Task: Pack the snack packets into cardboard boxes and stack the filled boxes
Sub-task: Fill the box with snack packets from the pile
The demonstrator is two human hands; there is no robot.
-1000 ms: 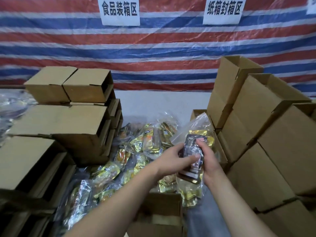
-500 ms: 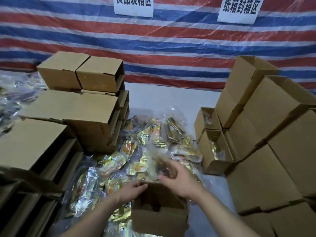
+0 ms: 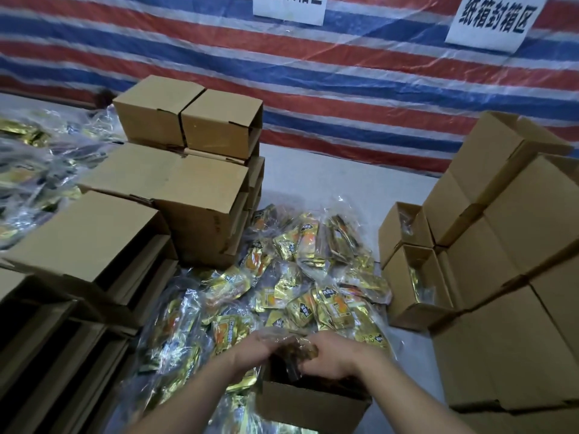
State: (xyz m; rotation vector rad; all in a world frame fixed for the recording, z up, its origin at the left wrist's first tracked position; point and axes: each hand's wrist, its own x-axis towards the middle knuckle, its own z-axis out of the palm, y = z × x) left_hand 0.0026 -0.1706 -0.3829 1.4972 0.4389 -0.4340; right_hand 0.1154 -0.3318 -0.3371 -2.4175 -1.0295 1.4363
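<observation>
Hands, left (image 3: 257, 349) and right (image 3: 329, 355), grasp a crinkled clear snack packet (image 3: 291, 343) over the open brown box (image 3: 310, 405).

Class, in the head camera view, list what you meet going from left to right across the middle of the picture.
Stack of cardboard boxes → pile of snack packets → two small open boxes → tall stack of boxes.

A pale table (image 3: 338, 186) bears cardboard boxes (image 3: 188, 195) and snack packets (image 3: 300, 277).
</observation>
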